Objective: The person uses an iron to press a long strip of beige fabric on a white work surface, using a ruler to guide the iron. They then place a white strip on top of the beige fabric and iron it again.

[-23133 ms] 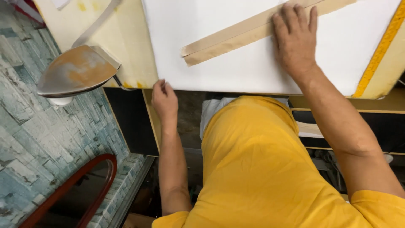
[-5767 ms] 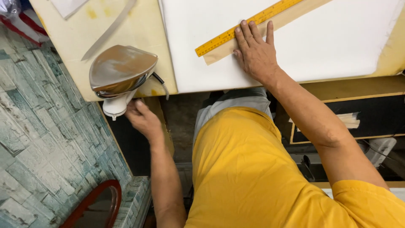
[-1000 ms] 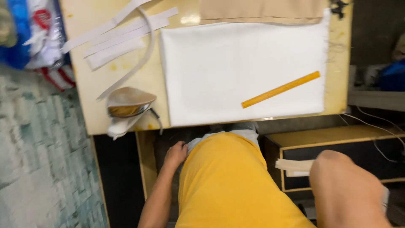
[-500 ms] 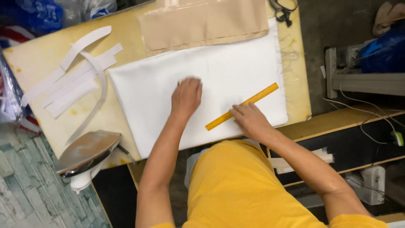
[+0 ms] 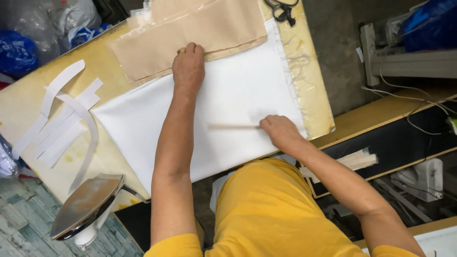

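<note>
Left hand [image 5: 188,66] presses beige cloth [image 5: 190,33]; right hand [image 5: 280,132] holds ruler [image 5: 233,126].

A wide sheet of white fabric [image 5: 228,114] lies across the middle of the yellowish work table [image 5: 312,81]. Behind it, overlapping its far edge, lies a folded piece of beige cloth [image 5: 223,28]. Left of the sheet sit curved white paper strips [image 5: 62,128]. A metal-soled flat iron [image 5: 85,207] rests on the table's near left corner. Black-handled scissors [image 5: 283,7] lie at the far right edge.
</note>
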